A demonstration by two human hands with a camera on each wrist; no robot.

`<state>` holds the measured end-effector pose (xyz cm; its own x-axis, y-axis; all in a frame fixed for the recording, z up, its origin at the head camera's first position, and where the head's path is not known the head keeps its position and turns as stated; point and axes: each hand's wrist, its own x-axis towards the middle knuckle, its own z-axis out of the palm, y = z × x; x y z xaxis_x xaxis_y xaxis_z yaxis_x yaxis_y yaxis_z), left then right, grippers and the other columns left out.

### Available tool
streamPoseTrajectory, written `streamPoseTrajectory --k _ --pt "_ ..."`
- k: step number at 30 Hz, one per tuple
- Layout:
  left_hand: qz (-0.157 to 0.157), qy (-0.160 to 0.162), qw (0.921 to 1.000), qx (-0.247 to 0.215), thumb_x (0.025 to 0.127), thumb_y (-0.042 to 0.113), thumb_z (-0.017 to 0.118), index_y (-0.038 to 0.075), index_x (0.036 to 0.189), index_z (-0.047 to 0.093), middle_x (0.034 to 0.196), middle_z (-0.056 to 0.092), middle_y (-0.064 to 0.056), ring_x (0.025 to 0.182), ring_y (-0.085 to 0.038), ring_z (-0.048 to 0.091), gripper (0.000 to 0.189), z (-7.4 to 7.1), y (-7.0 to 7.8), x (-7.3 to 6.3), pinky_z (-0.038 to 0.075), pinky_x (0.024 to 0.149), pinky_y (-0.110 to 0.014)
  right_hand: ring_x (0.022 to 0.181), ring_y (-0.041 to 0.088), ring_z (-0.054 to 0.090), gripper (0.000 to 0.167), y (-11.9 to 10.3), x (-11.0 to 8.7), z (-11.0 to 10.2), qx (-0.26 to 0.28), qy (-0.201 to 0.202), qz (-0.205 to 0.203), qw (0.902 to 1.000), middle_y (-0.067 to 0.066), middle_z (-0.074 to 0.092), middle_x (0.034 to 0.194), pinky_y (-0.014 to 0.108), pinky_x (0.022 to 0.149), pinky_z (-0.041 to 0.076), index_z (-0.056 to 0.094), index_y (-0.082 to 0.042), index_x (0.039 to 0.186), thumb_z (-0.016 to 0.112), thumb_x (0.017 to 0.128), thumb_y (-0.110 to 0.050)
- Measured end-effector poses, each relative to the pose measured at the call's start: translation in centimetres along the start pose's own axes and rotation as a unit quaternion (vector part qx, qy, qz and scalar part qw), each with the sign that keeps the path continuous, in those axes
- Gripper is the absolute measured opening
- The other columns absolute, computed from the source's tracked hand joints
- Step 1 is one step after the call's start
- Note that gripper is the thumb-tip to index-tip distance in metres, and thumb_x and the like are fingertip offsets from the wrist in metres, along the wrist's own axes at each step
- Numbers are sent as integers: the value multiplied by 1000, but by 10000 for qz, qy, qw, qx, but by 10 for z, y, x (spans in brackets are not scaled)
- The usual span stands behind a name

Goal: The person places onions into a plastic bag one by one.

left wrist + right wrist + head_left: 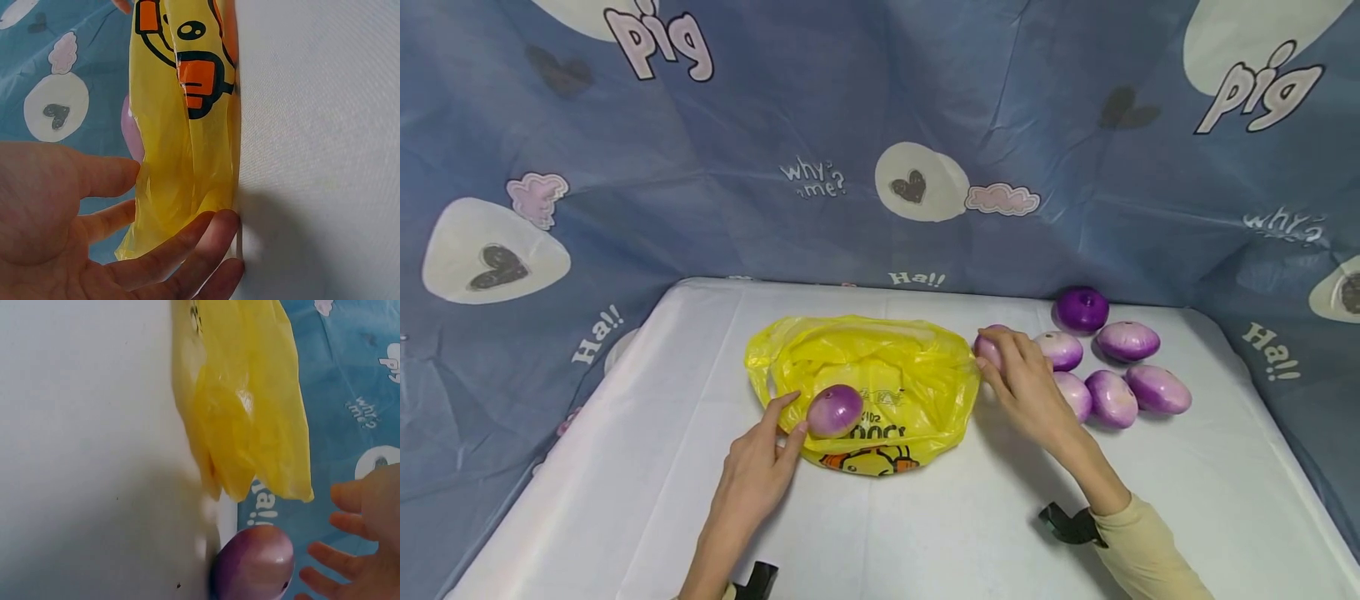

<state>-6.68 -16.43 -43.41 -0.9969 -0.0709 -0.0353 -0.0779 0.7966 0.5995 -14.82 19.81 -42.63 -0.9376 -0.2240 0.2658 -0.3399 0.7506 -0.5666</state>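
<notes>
A yellow plastic bag [936, 400] with printed lettering and a cartoon face lies spread on the table, its mouth facing up. One purple onion [835, 411] sits in that mouth. My left hand [756, 467] rests at the bag's left side, its fairly straight fingers and thumb touching the plastic. In the left wrist view the thumb and fingertips [225, 228] stand apart on the bag. Past the bag's right edge, my right hand [1030, 392] reaches over another onion [989, 350]. The right wrist view shows its fingers [328, 559] spread beside that onion [253, 562], with a gap between.
Several more onions stand in a cluster to the right, among them a dark purple one [1082, 310] at the back and a paler one [1157, 390] at the outer side. A white cloth [625, 467] covers the table. Behind hangs a blue printed curtain [820, 242].
</notes>
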Motion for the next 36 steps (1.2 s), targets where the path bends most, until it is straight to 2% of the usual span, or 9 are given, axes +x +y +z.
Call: streamPoseTrajectory --k 5,13,19,36 --pt "-9 -3 10000 -11 110 31 61 20 157 52 107 77 -16 74 -15 66 48 0 0 0 49 62 -30 141 48 48 39 4 1 1 -30 229 64 9997 24 54 151 70 115 33 54 -7 148 59 111 -20" --pt "-27 5 10000 7 111 32 61 21 157 52 107 77 -15 72 -14 62 49 0 1 -1 47 61 -29 136 52 45 51 9 4 3 -637 288 128 9975 28 51 153 67 101 35 52 -8 152 70 105 -20" --pt "-30 46 10000 -25 110 31 62 21 157 52 105 75 -14 70 -13 60 49 0 1 -2 46 59 -28 141 54 43 57 12 4 6 -687 84 350 9970 28 47 157 68 104 36 49 -8 154 71 103 -16" --pt "3 46 10000 32 110 31 63 20 156 53 100 75 -12 71 -14 61 48 0 0 -2 46 61 -29 145 57 41 63 15 6 11 -638 19 565 9964 32 39 163 74 110 30 45 -7 158 72 102 -17"
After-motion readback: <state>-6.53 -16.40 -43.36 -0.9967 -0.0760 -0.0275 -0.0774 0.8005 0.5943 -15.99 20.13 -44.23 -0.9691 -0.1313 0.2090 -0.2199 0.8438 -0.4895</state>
